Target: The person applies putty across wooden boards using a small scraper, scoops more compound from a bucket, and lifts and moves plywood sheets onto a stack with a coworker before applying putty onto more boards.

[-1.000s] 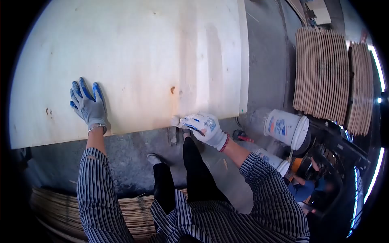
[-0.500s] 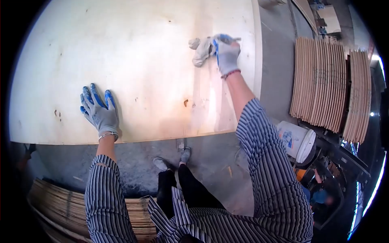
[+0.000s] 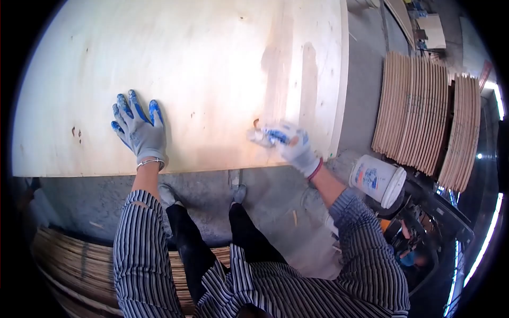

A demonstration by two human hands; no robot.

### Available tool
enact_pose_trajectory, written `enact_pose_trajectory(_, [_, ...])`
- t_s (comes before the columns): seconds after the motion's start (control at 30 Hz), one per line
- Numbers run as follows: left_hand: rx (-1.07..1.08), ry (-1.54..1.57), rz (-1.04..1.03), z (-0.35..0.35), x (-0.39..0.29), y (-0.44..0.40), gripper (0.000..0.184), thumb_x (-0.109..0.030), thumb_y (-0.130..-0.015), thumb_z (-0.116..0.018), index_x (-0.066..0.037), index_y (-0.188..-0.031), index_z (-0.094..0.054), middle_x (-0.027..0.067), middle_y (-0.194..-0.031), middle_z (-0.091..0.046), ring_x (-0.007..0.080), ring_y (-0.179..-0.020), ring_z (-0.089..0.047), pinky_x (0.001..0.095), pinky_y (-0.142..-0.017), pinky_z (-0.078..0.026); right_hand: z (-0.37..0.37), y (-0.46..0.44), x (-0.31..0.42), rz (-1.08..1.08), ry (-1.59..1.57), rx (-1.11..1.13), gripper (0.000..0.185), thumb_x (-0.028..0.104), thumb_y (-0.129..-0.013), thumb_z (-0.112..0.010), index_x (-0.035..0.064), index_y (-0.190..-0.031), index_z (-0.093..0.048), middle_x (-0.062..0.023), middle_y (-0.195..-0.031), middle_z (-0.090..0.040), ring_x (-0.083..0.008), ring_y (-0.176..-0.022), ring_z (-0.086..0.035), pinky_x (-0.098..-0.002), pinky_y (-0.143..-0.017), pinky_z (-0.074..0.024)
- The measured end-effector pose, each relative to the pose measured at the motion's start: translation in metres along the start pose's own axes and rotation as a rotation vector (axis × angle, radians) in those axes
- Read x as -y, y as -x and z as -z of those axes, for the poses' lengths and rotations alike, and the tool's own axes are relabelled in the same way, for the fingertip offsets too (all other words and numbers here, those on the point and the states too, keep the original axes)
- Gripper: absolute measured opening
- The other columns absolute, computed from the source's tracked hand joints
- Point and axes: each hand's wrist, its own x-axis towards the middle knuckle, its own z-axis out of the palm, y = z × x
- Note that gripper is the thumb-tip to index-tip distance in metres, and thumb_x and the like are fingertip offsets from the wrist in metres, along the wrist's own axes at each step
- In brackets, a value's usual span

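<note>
Near the lower right part of a pale plywood sheet (image 3: 212,69), the right hand (image 3: 266,137), in a white glove marked with blue, is closed around a grey wad (image 3: 259,139), perhaps a cloth, too blurred to name surely. The wad is over the sheet, just below a brown knot (image 3: 256,123); the blur hides whether it touches the wood. A red band (image 3: 315,168) circles that wrist.

Well to the left, the left hand (image 3: 142,130) lies palm down on the sheet near its lower edge, empty, with its blue-tipped fingers spread apart. A bracelet (image 3: 151,162) sits at its wrist, and a striped sleeve (image 3: 142,249) covers the forearm beyond. Farther left are small dark marks (image 3: 77,134) in the wood.

Above the right hand, two darker streaks run up the sheet, roughly alongside its right edge. Past that edge lies the grey floor (image 3: 313,225), which also shows below the sheet, around the wearer's shoes. To the right of the right hand is a white bucket (image 3: 371,177) with a blue print; above it are two stacks of thin boards (image 3: 411,114). Another person's arm (image 3: 406,229) shows below the bucket. At lower left, more thin sheets (image 3: 79,265) are piled.
</note>
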Motion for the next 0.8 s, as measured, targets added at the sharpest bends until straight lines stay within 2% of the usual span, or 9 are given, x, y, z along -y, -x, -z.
enact_pose_trajectory(0.13, [-0.006,0.008,-0.037,-0.007,-0.004,-0.004,0.061,-0.048,-0.099,-0.046,-0.018,-0.152,-0.037,0.0129,-0.159,-0.03,0.0336,-0.147,-0.024,0.0541,-0.119,-0.017,-0.049,0.045,0.057,-0.233,-0.05,0.002,0.028,0.002,-0.078,-0.065,0.0061,-0.105,-0.072,-0.0124,-0.101,-0.072,-0.0312,-0.092,-0.069,-0.0367,-0.082,-0.0557])
enact_pose_trajectory(0.23, [-0.033,-0.019,-0.051,-0.008,0.009,-0.012,0.062,-0.047,-0.099,-0.046,-0.015,-0.151,-0.038,0.0146,-0.158,-0.03,0.035,-0.147,-0.025,0.0525,-0.119,-0.018,-0.084,0.048,0.085,-0.11,-0.035,-0.075,0.025,0.0,-0.078,-0.066,0.0054,-0.102,-0.072,-0.0118,-0.1,-0.071,-0.0252,-0.091,-0.069,-0.0358,-0.081,-0.0556])
enact_pose_trajectory(0.3, [-0.022,0.139,-0.313,-0.012,0.029,-0.021,0.062,-0.045,-0.098,-0.049,-0.014,-0.151,-0.038,0.0156,-0.158,-0.03,0.0351,-0.146,-0.026,0.0501,-0.119,-0.019,-0.092,0.039,0.106,-0.583,-0.627,-0.229,0.02,0.001,-0.083,-0.067,0.0009,-0.103,-0.071,-0.011,-0.101,-0.073,-0.0205,-0.088,-0.07,-0.0328,-0.078,-0.0564])
enact_pose_trajectory(0.43, [0.108,0.178,-0.645,0.012,0.132,-0.081,0.062,-0.039,-0.096,-0.055,-0.015,-0.151,-0.038,0.0122,-0.158,-0.033,0.0299,-0.146,-0.028,0.0466,-0.12,-0.017,-0.066,-0.014,0.103,-0.721,-1.208,-0.817,0.021,0.002,-0.089,-0.068,-0.0016,-0.11,-0.067,-0.0059,-0.09,-0.069,-0.017,-0.077,-0.065,-0.0311,-0.068,-0.0559])
enact_pose_trajectory(0.53, [-0.024,-0.009,-0.404,0.006,0.194,-0.095,0.059,-0.038,-0.097,-0.055,-0.017,-0.15,-0.04,0.0105,-0.157,-0.034,0.0294,-0.146,-0.028,0.0466,-0.119,-0.018,-0.077,-0.049,0.053,-0.594,-1.653,-0.593,0.026,0.0,-0.087,-0.07,0.0005,-0.112,-0.065,-0.0048,-0.088,-0.067,-0.013,-0.076,-0.063,-0.0285,-0.064,-0.0538])
enact_pose_trajectory(0.57, [-0.048,0.007,-0.379,0.008,0.198,-0.095,0.058,-0.039,-0.098,-0.054,-0.017,-0.149,-0.04,0.0098,-0.157,-0.034,0.0295,-0.146,-0.028,0.0468,-0.12,-0.018,-0.092,-0.065,0.03,-0.653,-1.585,-0.612,0.02,0.003,-0.084,-0.072,0.002,-0.104,-0.069,-0.0048,-0.085,-0.068,-0.012,-0.072,-0.063,-0.0275,-0.06,-0.051])
enact_pose_trajectory(0.63, [-0.067,0.057,-0.349,0.009,0.196,-0.096,0.057,-0.039,-0.098,-0.053,-0.017,-0.149,-0.041,0.009,-0.157,-0.035,0.03,-0.146,-0.028,0.0478,-0.12,-0.017,-0.094,-0.105,0.015,-0.792,-0.893,-0.825,0.012,0.007,-0.084,-0.072,0.0031,-0.095,-0.071,-0.0045,-0.081,-0.068,-0.0122,-0.064,-0.061,-0.0272,-0.056,-0.0488])
enact_pose_trajectory(0.77, [-0.035,0.048,-0.34,0.014,0.188,-0.078,0.058,-0.039,-0.098,-0.054,-0.016,-0.149,-0.04,0.0101,-0.157,-0.034,0.0306,-0.146,-0.027,0.0484,-0.12,-0.017,-0.072,-0.112,0.017,-0.848,-0.477,-0.545,0.01,0.006,-0.084,-0.071,0.0004,-0.092,-0.072,-0.0048,-0.083,-0.071,-0.0114,-0.067,-0.064,-0.0253,-0.063,-0.0524])
enact_pose_trajectory(0.8, [-0.03,0.058,-0.34,0.016,0.185,-0.076,0.058,-0.038,-0.098,-0.054,-0.015,-0.149,-0.04,0.0108,-0.157,-0.035,0.0311,-0.146,-0.027,0.0492,-0.12,-0.017,-0.073,-0.101,0.012,-0.656,-0.443,-0.477,0.012,0.005,-0.084,-0.071,0.0001,-0.095,-0.072,-0.0056,-0.086,-0.071,-0.0117,-0.073,-0.066,-0.0246,-0.069,-0.0532])
